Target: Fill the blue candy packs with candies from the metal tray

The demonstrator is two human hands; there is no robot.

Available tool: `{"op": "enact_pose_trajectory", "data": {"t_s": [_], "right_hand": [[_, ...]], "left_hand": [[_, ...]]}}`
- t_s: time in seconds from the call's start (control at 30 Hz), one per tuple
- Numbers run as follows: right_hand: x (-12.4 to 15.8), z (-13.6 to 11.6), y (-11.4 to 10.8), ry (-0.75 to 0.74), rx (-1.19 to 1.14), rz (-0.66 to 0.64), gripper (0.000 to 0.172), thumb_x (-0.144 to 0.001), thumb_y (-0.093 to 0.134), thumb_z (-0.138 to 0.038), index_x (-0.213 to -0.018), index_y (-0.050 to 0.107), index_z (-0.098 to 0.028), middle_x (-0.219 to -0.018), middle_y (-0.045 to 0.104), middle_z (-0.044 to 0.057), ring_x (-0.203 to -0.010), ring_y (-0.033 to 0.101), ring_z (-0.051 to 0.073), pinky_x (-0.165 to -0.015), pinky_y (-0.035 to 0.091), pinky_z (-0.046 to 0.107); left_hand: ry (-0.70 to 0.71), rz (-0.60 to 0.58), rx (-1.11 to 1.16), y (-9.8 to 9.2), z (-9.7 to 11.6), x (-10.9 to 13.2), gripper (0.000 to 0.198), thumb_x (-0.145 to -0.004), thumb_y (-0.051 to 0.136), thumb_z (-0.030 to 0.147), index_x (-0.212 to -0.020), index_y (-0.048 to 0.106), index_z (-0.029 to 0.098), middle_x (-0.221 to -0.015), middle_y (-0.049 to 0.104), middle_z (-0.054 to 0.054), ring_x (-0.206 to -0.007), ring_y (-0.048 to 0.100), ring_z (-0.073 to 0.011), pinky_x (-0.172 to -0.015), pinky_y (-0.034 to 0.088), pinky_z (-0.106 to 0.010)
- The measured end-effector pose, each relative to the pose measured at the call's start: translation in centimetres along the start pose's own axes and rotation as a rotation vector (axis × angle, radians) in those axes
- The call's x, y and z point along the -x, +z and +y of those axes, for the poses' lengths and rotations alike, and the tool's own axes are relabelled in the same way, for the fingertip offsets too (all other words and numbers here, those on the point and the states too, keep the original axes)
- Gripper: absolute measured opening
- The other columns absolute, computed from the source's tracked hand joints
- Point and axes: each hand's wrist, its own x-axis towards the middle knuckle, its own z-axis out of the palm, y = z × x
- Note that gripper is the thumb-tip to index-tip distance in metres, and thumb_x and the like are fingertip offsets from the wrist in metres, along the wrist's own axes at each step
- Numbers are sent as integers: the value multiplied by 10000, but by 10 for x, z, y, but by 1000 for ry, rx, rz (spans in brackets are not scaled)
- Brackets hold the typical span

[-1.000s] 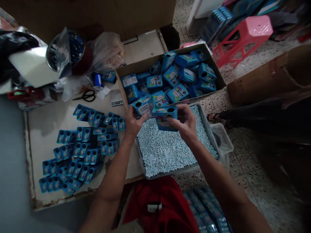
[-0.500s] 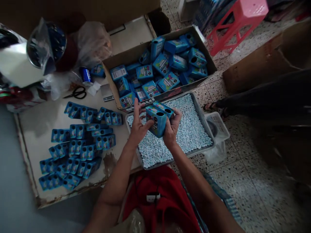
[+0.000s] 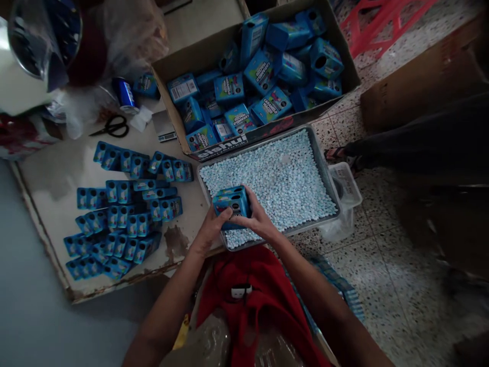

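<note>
Two small blue candy boxes [image 3: 232, 200], pressed side by side, are between my hands over the near left part of a tray [image 3: 326, 176]. From the left, my left hand [image 3: 212, 224] grips them with its thumb on the near face. My right hand [image 3: 260, 216] wraps round their right side, its thumb across the front. Pale blue and white candies [image 3: 275, 176] fill the tray. Behind it stands a cardboard carton [image 3: 267, 133] of loose blue candy boxes [image 3: 263, 71]. The undersides of the held boxes are hidden.
Rows of blue candy boxes [image 3: 126, 214] stand on the table [image 3: 49, 204] at left. Scissors [image 3: 114, 126], a blue can [image 3: 125, 95] and plastic bags lie behind them. A clear plastic tub [image 3: 349, 186] is right of the tray; a person's leg [image 3: 412, 142] is beyond.
Both hands have brought the two boxes lower and nearer to my body. My left hand's raised fingers have closed onto them. The view has shifted, so the carton looks higher.
</note>
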Motion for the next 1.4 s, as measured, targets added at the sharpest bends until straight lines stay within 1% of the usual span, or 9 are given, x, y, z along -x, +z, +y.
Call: {"op": "enact_pose_trajectory", "data": {"t_s": [0.2, 0.37, 0.53, 0.77, 0.87, 1.03, 1.17, 1.3, 1.4], "right_hand": [[12, 44, -8, -89, 126, -157, 1047, -770, 845, -732, -1631, 419, -317, -1562, 539, 121, -1444, 546, 343, -1251, 445, 539], [-80, 29, -51, -319, 746, -72, 471, -1081, 486, -550, -1376, 702, -254, -1384, 655, 155, -1349, 565, 326, -1225, 430, 554], [-158, 36, -41, -511, 1151, -323, 431, -1099, 383, -250, -1455, 621, -199, -1638, 513, 118, -1530, 373, 341, -1281, 275, 599], [-80, 63, -49, -381, 1200, -316, 355, -1091, 426, -318, -1271, 697, -175, -1363, 670, 164, -1343, 512, 346, -1132, 429, 531], [-32, 73, -86, -377, 1039, -144, 364, -1100, 441, -401, -1312, 698, -254, -1363, 691, 115, -1396, 516, 312, -1188, 437, 526], [2, 109, -112, -156, 894, 644, 512, -1084, 383, -491, -1502, 566, -258, -1648, 460, 151, -1591, 336, 355, -1282, 285, 702], [-19, 124, -77, -134, 792, 560, 557, -1074, 332, -481, -1494, 592, -222, -1636, 492, 170, -1552, 428, 325, -1307, 304, 626], [-43, 118, -53, -202, 457, 616, 590, -1087, 271, -490, -1440, 647, -204, -1544, 609, 146, -1484, 535, 264, -1290, 387, 520], [-49, 113, -54, -222, 104, 655, 572, -1064, 357, -575, -1363, 706, -234, -1528, 644, 93, -1488, 544, 257, -1315, 367, 512]], "left_hand": [[-86, 59, -28, -22, -28, 26, 701, -553, 1007, 345, -1170, 706, 203, -1116, 804, -67, -1002, 777, -300, -942, 628, -431], [52, 290, -125, -51, -37, 0, 799, -465, 1050, 299, -1157, 662, 199, -1085, 795, -60, -934, 768, -246, -878, 633, -373], [51, 238, -82, -57, -49, -11, 783, -479, 1043, 270, -1162, 667, 205, -1060, 799, -37, -896, 773, -232, -870, 641, -377], [12, 73, 40, -56, -42, -20, 983, -452, 1032, 218, -1367, 674, 248, -1251, 786, -80, -1118, 770, -309, -957, 647, -427], [2, -38, -45, -59, -34, -43, 1065, -413, 1041, 205, -1408, 664, 264, -1291, 767, -81, -1143, 764, -325, -948, 650, -429], [-61, -221, -102, -38, -53, -69, 1271, -384, 1050, 214, -1546, 542, 298, -1218, 777, -71, -1087, 774, -337, -927, 649, -476], [-65, -294, 9, -6, -76, -72, 1290, -460, 1043, 300, -1606, 451, 337, -1261, 772, -30, -1097, 779, -284, -940, 619, -373], [-32, -287, 9, 15, -82, -79, 1012, -568, 978, 510, -1486, 606, 302, -1401, 722, -2, -1242, 731, -295, -988, 590, -343], [-24, -314, 138, 23, -80, -89, 1054, -457, 1043, 456, -1429, 668, 301, -1395, 729, 16, -1245, 721, -303, -1010, 595, -343]]}}
